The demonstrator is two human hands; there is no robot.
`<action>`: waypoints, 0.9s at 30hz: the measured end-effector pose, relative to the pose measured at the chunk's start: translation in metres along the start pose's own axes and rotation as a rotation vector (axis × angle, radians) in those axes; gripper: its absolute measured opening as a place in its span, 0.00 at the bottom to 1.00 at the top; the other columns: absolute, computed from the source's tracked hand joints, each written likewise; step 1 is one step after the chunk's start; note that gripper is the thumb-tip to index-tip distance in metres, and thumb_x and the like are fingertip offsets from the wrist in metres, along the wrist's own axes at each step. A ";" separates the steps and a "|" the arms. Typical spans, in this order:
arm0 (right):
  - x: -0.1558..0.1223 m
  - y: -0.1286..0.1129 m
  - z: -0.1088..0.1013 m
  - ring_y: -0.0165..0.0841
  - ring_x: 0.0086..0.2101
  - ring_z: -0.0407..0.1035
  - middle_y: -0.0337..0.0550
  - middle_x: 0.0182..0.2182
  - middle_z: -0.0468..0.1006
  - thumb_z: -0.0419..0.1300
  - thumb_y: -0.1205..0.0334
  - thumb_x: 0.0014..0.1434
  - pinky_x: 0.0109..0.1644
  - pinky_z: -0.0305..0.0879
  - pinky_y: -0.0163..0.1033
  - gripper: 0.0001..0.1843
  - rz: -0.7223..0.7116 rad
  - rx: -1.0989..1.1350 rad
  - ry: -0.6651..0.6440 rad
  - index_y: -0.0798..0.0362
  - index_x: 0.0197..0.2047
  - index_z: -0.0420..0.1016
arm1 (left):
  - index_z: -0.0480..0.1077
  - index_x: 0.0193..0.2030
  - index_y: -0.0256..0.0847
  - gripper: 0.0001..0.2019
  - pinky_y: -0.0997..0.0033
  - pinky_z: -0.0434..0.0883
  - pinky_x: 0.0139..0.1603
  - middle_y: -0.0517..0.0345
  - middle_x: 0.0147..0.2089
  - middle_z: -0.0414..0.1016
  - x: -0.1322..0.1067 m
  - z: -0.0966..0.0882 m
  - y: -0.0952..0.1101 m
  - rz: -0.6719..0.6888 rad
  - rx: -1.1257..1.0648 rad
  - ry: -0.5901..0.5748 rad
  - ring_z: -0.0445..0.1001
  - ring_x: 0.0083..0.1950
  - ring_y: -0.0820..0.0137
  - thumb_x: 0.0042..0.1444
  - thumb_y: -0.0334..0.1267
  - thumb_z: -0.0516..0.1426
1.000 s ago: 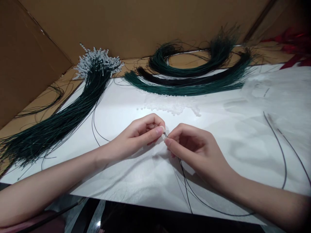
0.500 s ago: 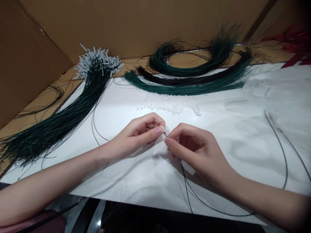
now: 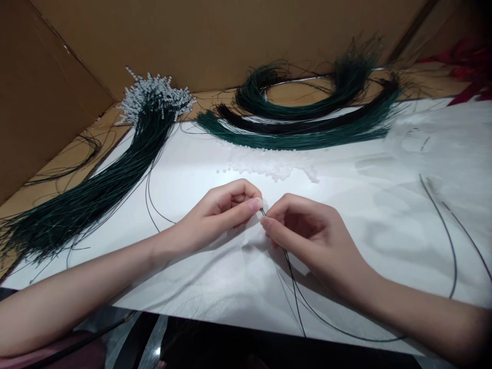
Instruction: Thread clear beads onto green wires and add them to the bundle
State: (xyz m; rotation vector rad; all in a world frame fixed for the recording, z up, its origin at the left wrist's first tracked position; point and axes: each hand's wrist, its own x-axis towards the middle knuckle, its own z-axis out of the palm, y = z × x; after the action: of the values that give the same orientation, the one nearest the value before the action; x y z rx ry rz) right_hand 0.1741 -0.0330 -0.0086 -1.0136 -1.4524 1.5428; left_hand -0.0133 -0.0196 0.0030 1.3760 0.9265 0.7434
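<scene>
Over the white sheet, my left hand [image 3: 234, 207] pinches the upper end of a pair of thin dark cords [image 3: 292, 279] between thumb and forefinger. Just beside it, my right hand [image 3: 303, 230] grips the same cords a short way lower, its thumb and forefinger pressed together. From under the right hand the cords hang down across the sheet, one curving right beneath my forearm. Their tips are hidden in my left fingertips. Beyond my hands lies a spread of small white beads [image 3: 269, 163].
At left lies a thick bundle of dark green cords [image 3: 126, 174], tipped with white beads [image 3: 154, 97]. More green and black cord bundles [image 3: 300, 136] curve along the back. Clear plastic [image 3: 442, 148] covers the right side. Red ribbon [image 3: 471, 72] sits far right. Cardboard walls [image 3: 215, 41] stand behind.
Almost nothing differs. Both hands keep their pinch on the cords, and the view has shifted very slightly.
</scene>
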 end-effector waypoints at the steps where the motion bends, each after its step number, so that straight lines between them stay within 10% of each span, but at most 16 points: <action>1: 0.000 0.000 0.000 0.24 0.23 0.59 0.34 0.21 0.67 0.61 0.69 0.59 0.25 0.54 0.32 0.08 0.001 -0.006 0.000 0.54 0.28 0.71 | 0.67 0.39 0.38 0.08 0.79 0.57 0.28 0.63 0.29 0.63 0.000 0.000 -0.001 0.003 -0.007 0.001 0.60 0.29 0.78 0.67 0.40 0.54; 27: -0.001 -0.001 0.000 0.26 0.22 0.62 0.35 0.20 0.69 0.63 0.68 0.58 0.25 0.57 0.32 0.08 0.003 -0.021 0.024 0.53 0.27 0.71 | 0.68 0.37 0.38 0.09 0.77 0.56 0.28 0.63 0.27 0.62 0.001 0.001 -0.004 -0.037 -0.057 0.035 0.60 0.28 0.77 0.66 0.41 0.56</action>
State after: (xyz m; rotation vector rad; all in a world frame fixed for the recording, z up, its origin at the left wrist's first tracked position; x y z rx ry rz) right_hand 0.1745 -0.0336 -0.0077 -1.0437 -1.4543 1.5150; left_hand -0.0120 -0.0193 -0.0007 1.2961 0.9488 0.7622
